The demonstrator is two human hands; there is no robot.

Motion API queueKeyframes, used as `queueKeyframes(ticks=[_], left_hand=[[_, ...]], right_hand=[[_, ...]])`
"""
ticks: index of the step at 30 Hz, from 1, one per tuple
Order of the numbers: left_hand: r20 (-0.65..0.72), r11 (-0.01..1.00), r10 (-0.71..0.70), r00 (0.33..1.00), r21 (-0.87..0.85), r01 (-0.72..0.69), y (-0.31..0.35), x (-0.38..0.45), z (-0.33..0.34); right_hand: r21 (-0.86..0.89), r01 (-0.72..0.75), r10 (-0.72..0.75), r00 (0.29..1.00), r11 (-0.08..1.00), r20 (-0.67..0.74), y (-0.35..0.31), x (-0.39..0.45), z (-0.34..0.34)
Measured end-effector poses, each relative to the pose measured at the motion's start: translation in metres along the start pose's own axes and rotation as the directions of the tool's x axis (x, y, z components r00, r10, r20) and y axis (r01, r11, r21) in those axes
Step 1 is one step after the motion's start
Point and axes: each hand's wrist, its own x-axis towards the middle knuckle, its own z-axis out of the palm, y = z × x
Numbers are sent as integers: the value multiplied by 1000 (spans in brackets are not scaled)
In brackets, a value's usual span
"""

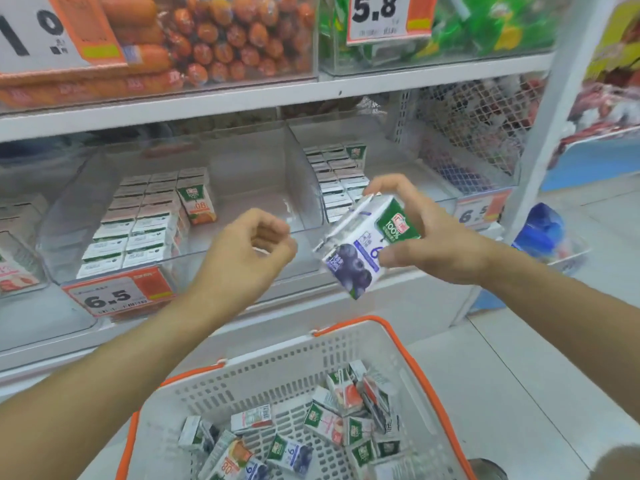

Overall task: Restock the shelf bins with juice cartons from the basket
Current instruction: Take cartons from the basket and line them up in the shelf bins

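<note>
My right hand (429, 233) holds a blueberry juice carton (363, 247), tilted, in front of the lower shelf. My left hand (249, 251) hovers just left of it with its fingers loosely curled around nothing. Below me sits a white basket with orange handles (349, 344), with several loose juice cartons (332, 424) lying in it. A clear shelf bin (242, 251) on the left holds rows of cartons (138, 223) and an orange-flavour one (197, 202); its right half is bare. A second clear bin (446, 199) behind the held carton holds stacked cartons (339, 174).
Price tags reading 6.5 (117, 296) hang on the bin fronts. The upper shelf carries bins of sausages (214, 39) and green packets (485, 26). A white shelf post (547, 116) stands on the right, with a wire mesh side panel (478, 126).
</note>
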Motion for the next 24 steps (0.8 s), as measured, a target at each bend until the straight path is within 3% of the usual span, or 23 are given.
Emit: queueKeyframes(ticks=[3, 6, 10, 12, 14, 17, 19, 24], left_hand=[[3, 950, 138, 990, 281, -133, 2, 9, 28], [48, 812, 314, 948, 504, -295, 11, 27, 50], [64, 827, 192, 979, 527, -197, 17, 61, 60], [89, 829, 160, 983, 529, -183, 14, 69, 63], [48, 873, 126, 991, 469, -133, 9, 70, 65], [-48, 899, 40, 998, 439, -15, 9, 70, 69], [-68, 881, 41, 997, 473, -4, 11, 68, 70], [-80, 862, 36, 996, 506, 9, 14, 66, 70]], right_hand=[[187, 138, -105, 979, 973, -174, 0, -4, -31], [162, 265, -189, 907, 951, -375, -3, 0, -56], [-117, 317, -328, 774, 941, -542, -7, 10, -89], [-295, 213, -346, 771, 931, -535, -8, 17, -105], [-518, 121, -390, 804, 847, -450, -11, 30, -121], [-883, -15, -333, 923, 470, -193, -12, 66, -144], [-956, -35, -220, 970, 291, -103, -7, 98, -153], [-951, -128, 0, 991, 283, -134, 15, 168, -161]])
